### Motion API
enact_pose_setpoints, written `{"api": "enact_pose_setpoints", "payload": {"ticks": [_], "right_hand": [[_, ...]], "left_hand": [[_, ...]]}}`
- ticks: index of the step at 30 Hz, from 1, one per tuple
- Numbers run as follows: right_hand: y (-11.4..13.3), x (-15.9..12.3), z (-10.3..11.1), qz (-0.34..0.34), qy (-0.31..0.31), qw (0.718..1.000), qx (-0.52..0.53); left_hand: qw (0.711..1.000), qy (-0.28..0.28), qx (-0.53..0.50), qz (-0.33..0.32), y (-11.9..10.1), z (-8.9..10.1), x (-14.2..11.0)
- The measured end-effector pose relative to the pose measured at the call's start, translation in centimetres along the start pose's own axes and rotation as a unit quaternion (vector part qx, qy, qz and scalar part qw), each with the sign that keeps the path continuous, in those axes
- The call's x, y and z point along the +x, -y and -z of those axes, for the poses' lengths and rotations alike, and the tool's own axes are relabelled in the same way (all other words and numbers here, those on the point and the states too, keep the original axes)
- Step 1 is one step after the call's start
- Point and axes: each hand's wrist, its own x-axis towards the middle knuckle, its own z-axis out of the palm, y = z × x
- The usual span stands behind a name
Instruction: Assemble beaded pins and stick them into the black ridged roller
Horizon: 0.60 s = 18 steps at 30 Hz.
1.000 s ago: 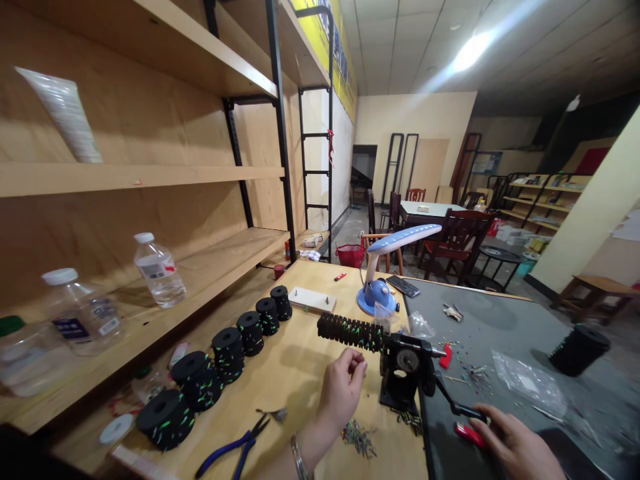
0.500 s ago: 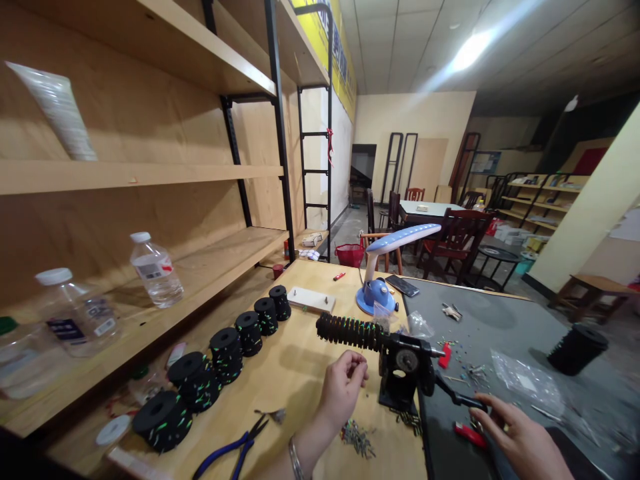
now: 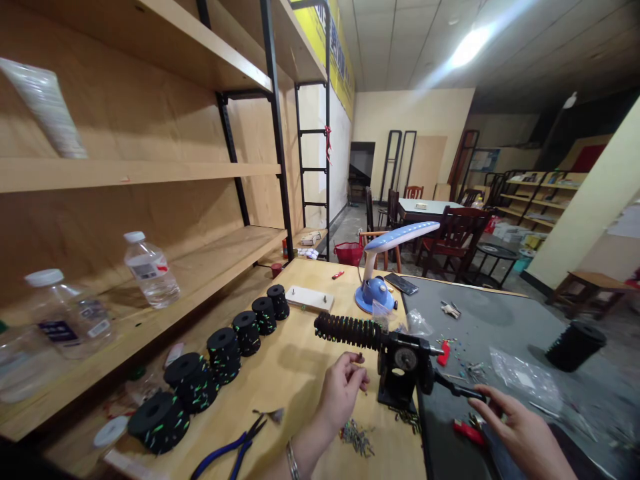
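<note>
My right hand (image 3: 525, 427) has its thumb and fingers closed around the black crank handle (image 3: 463, 390) of a small black hand-cranked winder (image 3: 400, 377). A ridged black roll (image 3: 347, 332) with green specks sticks out to the left from the winder. Just below that roll is my left hand (image 3: 343, 390), its fingers curled in a pinch; a tiny dark bit shows at the fingertips, too small to name. Under the left hand lies a loose pile of small thin pieces (image 3: 356, 437). Blue-handled pliers (image 3: 227, 453) rest to the left of my wrist.
Several black foam spools (image 3: 193, 380) with coloured specks line the table's left side. A blue desk lamp (image 3: 373, 293) stands behind the winder. On the grey mat (image 3: 490, 320) are a plastic bag (image 3: 525, 377), red-handled tool (image 3: 467, 432) and black spool (image 3: 575, 347). Bottles (image 3: 150, 270) occupy the shelf.
The view has shifted slightly. The specks on the roll show differently, as if it has turned a little. My left fingers have loosened slightly; my right hand stays on the crank handle.
</note>
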Motion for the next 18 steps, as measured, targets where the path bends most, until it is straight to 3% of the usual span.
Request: {"api": "enact_pose_setpoints", "payload": {"ticks": [12, 18], "right_hand": [[-0.2, 1.2, 0.2, -0.011, 0.005, 1.000, 0.002], [-0.2, 2.4, 0.3, -0.006, 0.007, 1.000, 0.007]], "left_hand": [[0.999, -0.005, -0.050, 0.017, 1.1, 0.2, 0.5], [0.999, -0.001, -0.044, -0.010, 0.2, -0.1, 0.2]]}}
